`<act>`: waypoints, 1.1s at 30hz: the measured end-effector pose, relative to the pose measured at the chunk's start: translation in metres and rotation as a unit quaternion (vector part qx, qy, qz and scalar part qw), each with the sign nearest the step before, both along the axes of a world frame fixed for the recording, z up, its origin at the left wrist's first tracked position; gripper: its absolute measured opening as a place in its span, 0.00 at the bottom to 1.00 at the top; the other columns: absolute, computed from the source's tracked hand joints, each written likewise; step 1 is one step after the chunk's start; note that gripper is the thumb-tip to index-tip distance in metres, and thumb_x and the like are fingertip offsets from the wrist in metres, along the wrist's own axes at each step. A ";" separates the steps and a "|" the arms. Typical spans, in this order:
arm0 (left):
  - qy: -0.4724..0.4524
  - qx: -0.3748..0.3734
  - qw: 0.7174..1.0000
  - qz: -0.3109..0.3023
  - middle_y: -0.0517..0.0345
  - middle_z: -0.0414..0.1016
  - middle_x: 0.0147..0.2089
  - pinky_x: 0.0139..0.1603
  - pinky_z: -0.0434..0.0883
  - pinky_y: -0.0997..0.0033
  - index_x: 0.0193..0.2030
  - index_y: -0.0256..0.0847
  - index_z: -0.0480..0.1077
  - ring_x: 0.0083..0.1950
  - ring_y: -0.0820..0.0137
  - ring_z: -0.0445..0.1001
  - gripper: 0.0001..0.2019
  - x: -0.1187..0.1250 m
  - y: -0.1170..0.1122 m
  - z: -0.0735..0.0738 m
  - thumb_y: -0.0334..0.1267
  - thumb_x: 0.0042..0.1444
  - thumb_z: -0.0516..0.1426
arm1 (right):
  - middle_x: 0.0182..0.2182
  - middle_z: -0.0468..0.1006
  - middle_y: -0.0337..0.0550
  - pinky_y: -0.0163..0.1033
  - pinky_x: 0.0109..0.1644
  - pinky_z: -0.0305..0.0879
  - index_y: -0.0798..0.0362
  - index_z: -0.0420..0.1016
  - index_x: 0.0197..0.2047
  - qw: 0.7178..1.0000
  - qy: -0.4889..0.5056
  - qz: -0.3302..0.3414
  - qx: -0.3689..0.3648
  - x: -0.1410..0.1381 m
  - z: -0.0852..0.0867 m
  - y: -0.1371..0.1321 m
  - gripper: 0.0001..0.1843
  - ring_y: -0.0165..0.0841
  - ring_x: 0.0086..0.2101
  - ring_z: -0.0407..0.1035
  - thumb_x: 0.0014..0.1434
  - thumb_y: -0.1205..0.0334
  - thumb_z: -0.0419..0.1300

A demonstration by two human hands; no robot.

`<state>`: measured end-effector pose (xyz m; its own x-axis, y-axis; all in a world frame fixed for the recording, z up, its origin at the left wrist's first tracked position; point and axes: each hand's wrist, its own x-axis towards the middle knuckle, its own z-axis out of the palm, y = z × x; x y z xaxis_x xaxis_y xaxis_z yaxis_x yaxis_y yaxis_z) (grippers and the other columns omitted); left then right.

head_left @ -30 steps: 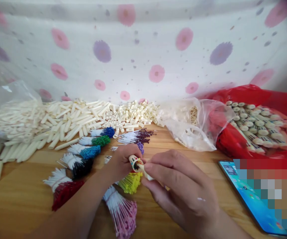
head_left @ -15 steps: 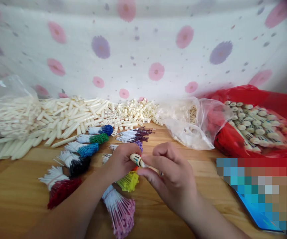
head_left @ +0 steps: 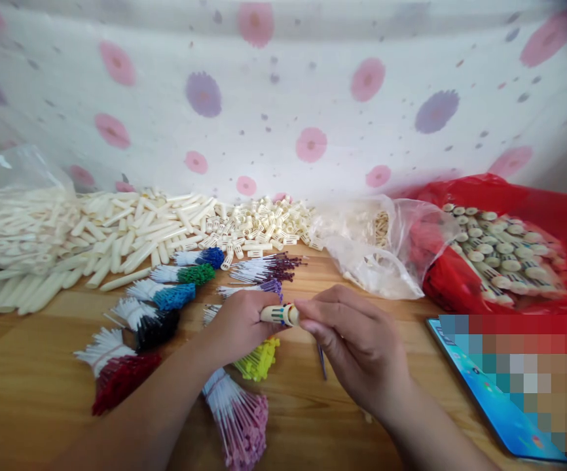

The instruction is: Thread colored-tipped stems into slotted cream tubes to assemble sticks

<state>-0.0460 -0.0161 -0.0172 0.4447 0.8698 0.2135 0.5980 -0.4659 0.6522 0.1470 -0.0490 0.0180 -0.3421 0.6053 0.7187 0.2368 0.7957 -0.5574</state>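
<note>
The slotted barrel [head_left: 274, 314] (slanting down to the right half a second ago) now lies nearly level.

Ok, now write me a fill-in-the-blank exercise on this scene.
1. The left hand and right hand meet at a slotted cream cylinder; the flat blue-screened smartphone is nearer the ____ hand.
2. The bundle of thin, white-stemmed sticks nearest the camera has ____ tips.
3. The crinkled plastic bag at far right is coloured ____.
4. The white sheet at the back has big round spots in pink and ____.

Missing words: right; pink; red; purple.
</note>
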 end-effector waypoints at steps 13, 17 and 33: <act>0.026 -0.103 0.994 0.015 0.63 0.67 0.24 0.26 0.55 0.76 0.26 0.38 0.66 0.27 0.73 0.65 0.16 0.005 -0.005 0.004 0.49 0.56 0.54 | 0.25 0.69 0.40 0.33 0.30 0.59 0.56 0.72 0.29 0.997 0.003 0.012 -0.072 -0.002 -0.002 0.011 0.08 0.28 0.27 0.64 0.60 0.68 0.58; 0.015 -0.120 0.993 0.005 0.64 0.65 0.23 0.25 0.53 0.77 0.25 0.38 0.65 0.26 0.74 0.62 0.16 0.006 -0.006 0.004 0.49 0.56 0.54 | 0.23 0.67 0.39 0.33 0.29 0.57 0.56 0.69 0.26 0.997 -0.019 -0.003 -0.080 0.001 -0.001 0.012 0.11 0.27 0.26 0.62 0.61 0.66 0.57; -0.014 0.006 1.000 0.015 0.65 0.63 0.23 0.28 0.55 0.76 0.23 0.38 0.63 0.27 0.74 0.63 0.13 0.003 0.002 0.002 0.41 0.56 0.55 | 0.33 0.78 0.44 0.37 0.40 0.69 0.56 0.75 0.39 0.999 0.041 -0.025 0.022 -0.002 0.001 0.008 0.07 0.30 0.36 0.71 0.57 0.73 0.60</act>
